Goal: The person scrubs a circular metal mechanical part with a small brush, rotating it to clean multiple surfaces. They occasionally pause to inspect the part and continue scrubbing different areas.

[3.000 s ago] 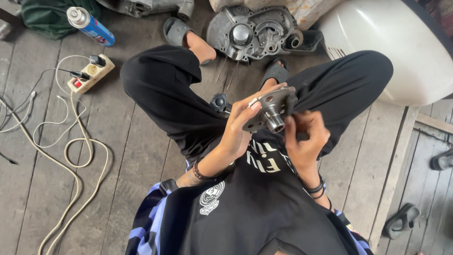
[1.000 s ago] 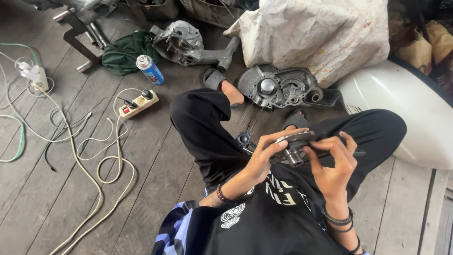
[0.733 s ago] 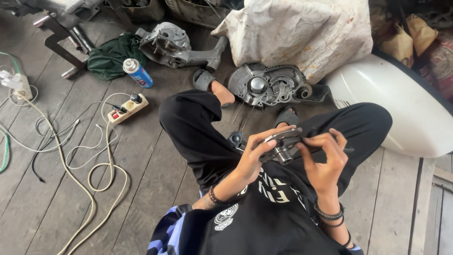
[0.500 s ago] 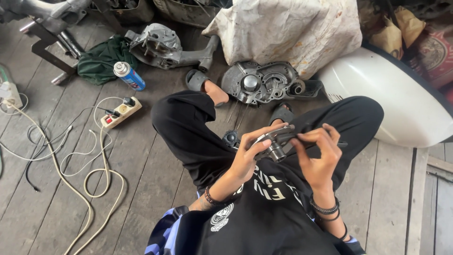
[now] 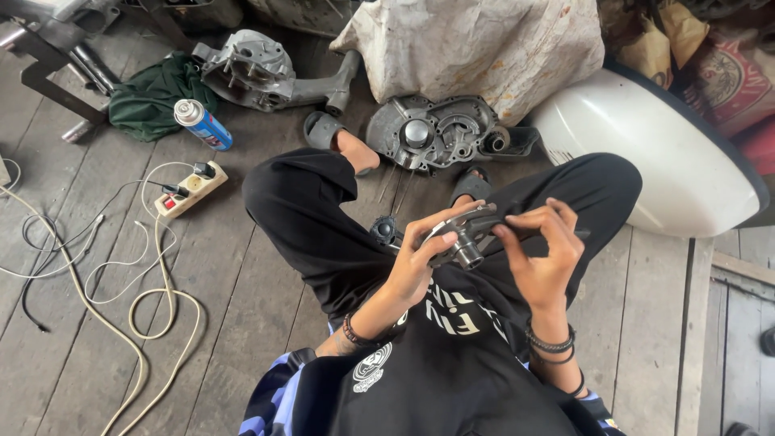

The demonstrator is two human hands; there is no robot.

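Observation:
I sit on a wooden floor with my knees apart, in black trousers and a black shirt. My left hand (image 5: 420, 262) grips a small grey metal engine part (image 5: 464, 238) with a round tube end facing me. My right hand (image 5: 542, 252) holds the same part from the right, fingers curled over its top edge. The part is raised above my lap, between my knees.
A grey engine casing (image 5: 436, 133) lies just past my feet, another casing (image 5: 254, 73) farther left. A blue spray can (image 5: 203, 125), green cloth (image 5: 153, 97), power strip (image 5: 190, 190) and looped cables (image 5: 121, 299) lie at left. A white curved panel (image 5: 654, 153) and sack (image 5: 476, 40) sit at right.
The view has swung, so the floor items shifted right and down in frame. Both hands have kept hold of the metal part, with my right fingers shifting on its top.

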